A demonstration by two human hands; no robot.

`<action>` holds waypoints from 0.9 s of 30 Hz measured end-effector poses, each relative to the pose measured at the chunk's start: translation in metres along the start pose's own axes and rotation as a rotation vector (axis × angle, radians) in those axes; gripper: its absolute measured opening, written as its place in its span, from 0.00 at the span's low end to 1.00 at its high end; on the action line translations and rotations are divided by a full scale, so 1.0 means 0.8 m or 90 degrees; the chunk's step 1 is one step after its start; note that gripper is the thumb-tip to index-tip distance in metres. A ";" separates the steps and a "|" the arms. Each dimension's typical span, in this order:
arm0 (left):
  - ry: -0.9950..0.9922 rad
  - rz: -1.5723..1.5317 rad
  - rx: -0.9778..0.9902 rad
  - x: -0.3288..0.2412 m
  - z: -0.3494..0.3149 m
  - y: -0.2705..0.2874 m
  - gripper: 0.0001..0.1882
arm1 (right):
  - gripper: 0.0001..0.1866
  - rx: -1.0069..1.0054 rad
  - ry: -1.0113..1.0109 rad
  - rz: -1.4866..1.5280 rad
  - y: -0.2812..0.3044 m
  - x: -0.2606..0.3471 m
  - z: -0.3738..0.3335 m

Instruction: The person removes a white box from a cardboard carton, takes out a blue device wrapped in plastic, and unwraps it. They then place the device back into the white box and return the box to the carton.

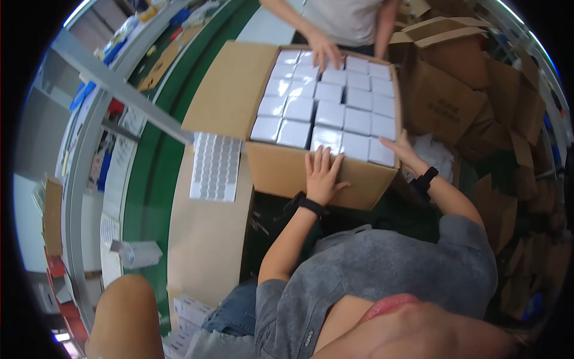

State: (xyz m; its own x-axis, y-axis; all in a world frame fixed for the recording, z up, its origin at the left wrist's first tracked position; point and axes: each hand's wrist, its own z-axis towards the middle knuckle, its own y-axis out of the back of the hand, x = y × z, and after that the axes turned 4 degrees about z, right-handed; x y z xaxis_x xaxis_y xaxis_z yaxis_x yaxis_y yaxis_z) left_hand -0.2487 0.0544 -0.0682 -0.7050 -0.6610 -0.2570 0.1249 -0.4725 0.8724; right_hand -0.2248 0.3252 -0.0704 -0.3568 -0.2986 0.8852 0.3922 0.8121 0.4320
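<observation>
Big open carton [281, 170] sits straight ahead of the person, packed with white boxes [335, 107] in tight rows. Its long axis runs away from the person, toward a co-worker at the far end.

Left hand [323, 175]: flat, fingers spread, holding nothing. Palm lies on the near wall of the carton, fingertips reaching over the rim to touch the nearest row of white boxes. The boxes lie just beyond and above this hand.

Right hand [402, 149]: open, fingers extended, empty. It rests at the near right corner, touching the corner box; the rows lie to its left and ahead.

Both hands sit on the near edge; left is nearer the middle of the row.

Co-worker's hand [326, 51] presses on the far row. Sheet of labels [215, 166] lies left of the carton.
</observation>
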 end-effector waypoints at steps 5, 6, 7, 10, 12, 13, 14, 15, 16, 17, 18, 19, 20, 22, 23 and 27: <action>-0.037 -0.027 0.000 0.012 -0.001 0.009 0.39 | 0.37 -0.068 0.198 -0.049 -0.003 -0.049 0.010; -0.049 -0.034 0.009 0.018 0.000 0.007 0.38 | 0.35 -0.083 0.167 -0.044 -0.012 -0.042 0.004; -0.027 -0.029 0.016 0.024 -0.002 0.006 0.38 | 0.32 -0.101 0.137 -0.038 -0.016 -0.031 -0.004; -0.065 -0.013 -0.020 0.024 -0.001 0.009 0.36 | 0.28 -0.092 0.089 -0.077 -0.010 -0.006 -0.017; -0.063 -0.066 0.059 0.031 0.009 0.028 0.35 | 0.28 -0.087 0.073 -0.080 -0.001 -0.010 -0.022; -0.084 -0.061 0.049 0.039 0.013 0.037 0.35 | 0.28 -0.096 0.072 -0.079 0.000 -0.019 -0.020; -0.042 -0.077 0.033 0.051 0.016 0.045 0.35 | 0.28 -0.119 0.082 -0.070 -0.002 -0.019 -0.019; 0.001 -0.096 0.019 0.059 0.017 0.050 0.34 | 0.28 -0.105 0.066 -0.096 0.000 -0.017 -0.023; -0.023 -0.096 0.008 0.068 0.021 0.049 0.34 | 0.28 -0.092 0.049 -0.121 -0.001 -0.015 -0.023; -0.031 -0.066 0.028 0.071 0.021 0.052 0.34 | 0.28 -0.109 0.056 -0.116 -0.001 -0.012 -0.024; -0.041 -0.037 0.049 0.074 0.022 0.053 0.34 | 0.28 -0.105 0.039 -0.112 -0.003 -0.008 -0.026; -0.050 -0.008 0.070 0.075 0.023 0.053 0.33 | 0.28 -0.101 0.021 -0.109 -0.004 -0.005 -0.028; -0.063 -0.004 0.060 0.077 0.021 0.051 0.33 | 0.28 -0.092 0.007 -0.103 -0.007 -0.001 -0.029; -0.080 -0.002 0.026 0.083 0.013 0.036 0.32 | 0.28 -0.108 0.009 -0.099 -0.006 0.006 -0.030; -0.089 0.000 0.009 0.085 0.013 0.035 0.32 | 0.29 -0.112 0.002 -0.099 -0.006 0.009 -0.030; -0.100 -0.019 0.001 0.087 0.016 0.037 0.30 | 0.29 -0.134 0.011 -0.148 -0.007 0.002 -0.026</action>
State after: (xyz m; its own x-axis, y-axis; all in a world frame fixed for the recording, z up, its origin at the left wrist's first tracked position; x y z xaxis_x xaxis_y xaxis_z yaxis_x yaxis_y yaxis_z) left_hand -0.3034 0.0018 -0.0551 -0.8084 -0.5481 -0.2146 0.1020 -0.4895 0.8660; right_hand -0.2099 0.3094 -0.0678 -0.4440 -0.4734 0.7607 0.4699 0.5999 0.6476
